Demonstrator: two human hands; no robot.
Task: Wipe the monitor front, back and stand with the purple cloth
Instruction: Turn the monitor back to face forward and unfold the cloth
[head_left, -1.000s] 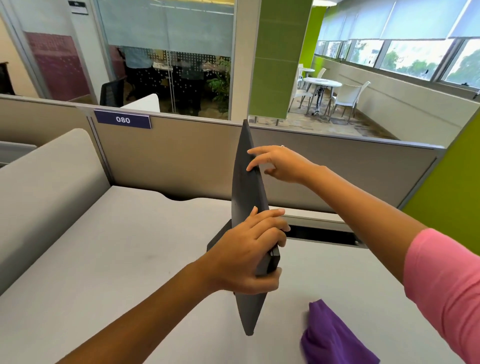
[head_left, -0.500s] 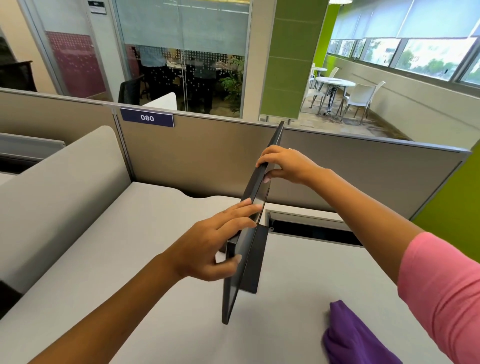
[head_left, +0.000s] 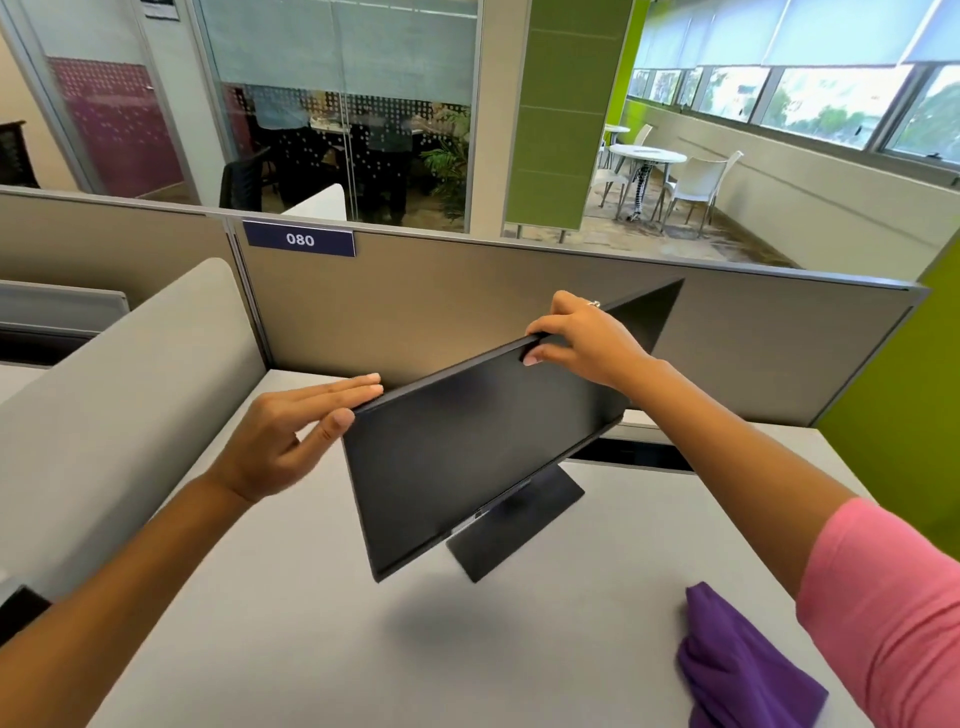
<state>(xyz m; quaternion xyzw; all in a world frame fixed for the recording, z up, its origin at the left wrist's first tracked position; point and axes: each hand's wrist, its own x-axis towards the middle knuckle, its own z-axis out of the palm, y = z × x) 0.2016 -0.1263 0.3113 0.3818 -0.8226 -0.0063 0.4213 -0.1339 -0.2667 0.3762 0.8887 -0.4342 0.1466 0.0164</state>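
On the desk: grey desk (head_left: 291, 623) bears the monitor (head_left: 483, 441), screen facing the camera.
Left hand (head_left: 291, 436): straight fingers touch the monitor's left corner.
Right hand (head_left: 582, 338): pinches the top edge.
Purple cloth (head_left: 737, 670): lies on the desk, near right.

Free desk in front and to the left; the rear is closed off

Bare desk (head_left: 270, 623) is seen left of and before the monitor (head_left: 483, 447), whose stand (head_left: 519, 535) occupies the middle. The back is walled by the partition (head_left: 467, 306), just behind the screen's far corner, and the left by a curved divider (head_left: 104, 405). The front right is taken by the purple cloth (head_left: 737, 670)
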